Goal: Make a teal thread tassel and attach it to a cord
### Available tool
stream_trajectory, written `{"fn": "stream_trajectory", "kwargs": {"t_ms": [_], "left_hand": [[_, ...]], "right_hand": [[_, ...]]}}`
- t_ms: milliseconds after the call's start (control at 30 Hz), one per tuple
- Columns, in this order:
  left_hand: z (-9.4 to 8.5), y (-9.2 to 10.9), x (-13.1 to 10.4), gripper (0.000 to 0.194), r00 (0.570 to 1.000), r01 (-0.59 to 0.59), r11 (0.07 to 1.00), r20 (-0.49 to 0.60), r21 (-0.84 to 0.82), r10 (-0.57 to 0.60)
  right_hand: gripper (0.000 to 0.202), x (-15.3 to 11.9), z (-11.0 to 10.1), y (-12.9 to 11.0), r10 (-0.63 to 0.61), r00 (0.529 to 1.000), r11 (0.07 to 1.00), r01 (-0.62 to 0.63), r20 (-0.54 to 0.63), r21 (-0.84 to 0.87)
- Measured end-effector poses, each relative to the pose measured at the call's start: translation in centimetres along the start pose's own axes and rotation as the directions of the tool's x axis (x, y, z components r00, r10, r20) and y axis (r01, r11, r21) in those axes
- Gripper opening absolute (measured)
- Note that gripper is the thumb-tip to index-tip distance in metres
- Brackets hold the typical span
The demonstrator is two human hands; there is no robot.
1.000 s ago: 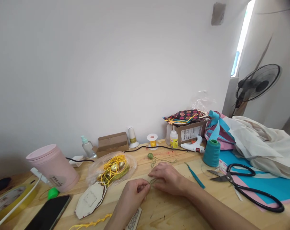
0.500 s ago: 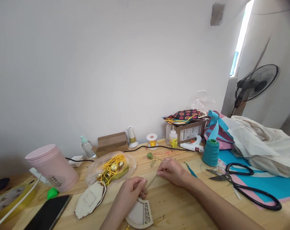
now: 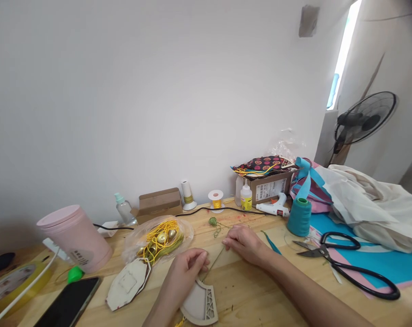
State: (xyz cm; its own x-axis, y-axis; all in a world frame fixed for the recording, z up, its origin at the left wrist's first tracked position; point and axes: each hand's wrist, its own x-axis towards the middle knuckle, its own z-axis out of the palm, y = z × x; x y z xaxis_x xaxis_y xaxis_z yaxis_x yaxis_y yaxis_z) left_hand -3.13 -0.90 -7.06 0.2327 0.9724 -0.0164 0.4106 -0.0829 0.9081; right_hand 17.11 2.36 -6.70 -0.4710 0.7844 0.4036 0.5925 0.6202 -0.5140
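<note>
A thin green cord [image 3: 215, 263] runs from the top of a pale wooden fan-shaped frame [image 3: 210, 305] up to my right hand [image 3: 241, 243], whose fingers are pinched on it. Beside the frame's upper edge, my left hand [image 3: 188, 270] has its thumb and fingers closed together; whatever they hold is hidden. The frame has a cut-out lattice at its right side and a yellow cord at its lower left. Behind my right hand, a small tangle of green cord [image 3: 213, 221] lies on the wooden table [image 3: 256, 290].
Black scissors [image 3: 325, 251], a teal thread spool [image 3: 299, 217] and a glue gun [image 3: 273, 207] lie right. Left are a phone [image 3: 69, 303], pink container [image 3: 76, 240], pale wooden pieces [image 3: 128, 284] and a bag of yellow cords [image 3: 163, 236]. Boxes and a glue bottle [image 3: 246, 196] stand behind.
My left hand has shifted slightly up, and its fingers sit a little farther from the frame's top. More of the cord beside the frame shows. My right hand has barely moved.
</note>
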Motion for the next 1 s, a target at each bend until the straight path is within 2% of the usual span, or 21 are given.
{"fn": "stream_trajectory", "kwargs": {"t_ms": [167, 300, 400, 600, 1000], "left_hand": [[0.9, 0.4, 0.2, 0.034, 0.998, -0.016, 0.999, -0.061, -0.029, 0.015], [1.9, 0.7, 0.0, 0.033, 0.999, -0.046, 0.999, 0.013, -0.009, 0.046], [2.1, 0.6, -0.1, 0.032, 0.998, -0.046, 0.997, 0.034, 0.064, 0.044], [2.0, 0.9, -0.2, 0.026, 0.996, -0.065, 0.979, 0.077, 0.191, 0.051], [2.0, 1.2, -0.3, 0.026, 0.998, -0.018, 0.984, 0.069, 0.179, 0.006]], "right_hand": [[0.026, 0.0, 0.4, -0.1, 0.065, 0.996, 0.989, -0.073, 0.064, 0.128], [0.027, 0.1, 0.8, 0.0, 0.128, 0.99, 0.944, -0.142, 0.065, 0.297], [0.026, 0.2, 1.0, 0.1, 0.17, 0.984, 0.917, -0.175, 0.043, 0.358], [0.027, 0.4, 1.2, 0.7, 0.217, 0.976, 0.9, -0.21, 0.027, 0.381], [0.02, 0.3, 1.1, 1.1, 0.238, 0.971, 0.931, -0.231, 0.007, 0.284]]}}
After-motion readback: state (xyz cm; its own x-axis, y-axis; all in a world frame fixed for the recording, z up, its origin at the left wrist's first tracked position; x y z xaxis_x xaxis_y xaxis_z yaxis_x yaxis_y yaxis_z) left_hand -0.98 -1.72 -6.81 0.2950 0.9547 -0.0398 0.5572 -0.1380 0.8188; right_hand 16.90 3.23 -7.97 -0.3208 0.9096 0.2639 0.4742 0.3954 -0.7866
